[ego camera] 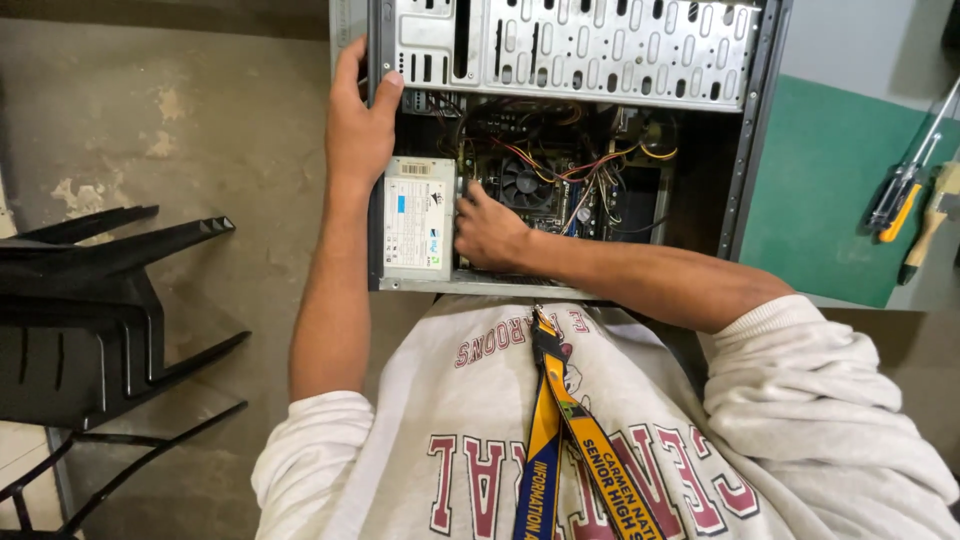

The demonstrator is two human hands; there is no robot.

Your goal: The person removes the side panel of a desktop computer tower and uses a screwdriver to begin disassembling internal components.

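Left hand (358, 125) is mine, and it grips the metal edge of the open computer case (760, 120), thumb hooked over the frame, fingers wrapped behind. My right hand (487, 232) reaches inside, fingers curled against the side of the power supply (418, 218); I cannot tell whether it actually clamps anything. That power supply is a grey metal box with a white label bearing a blue patch, sitting in the case's near left corner. Just beside it I see a black cooling fan (524, 184) amid red, yellow and black wires. A perforated drive cage (610, 50) spans the far side. Beyond the case, on the green worktop (820, 200), lies a screwdriver (905, 185). Black stacked chairs (90, 310) stand well apart on the left.
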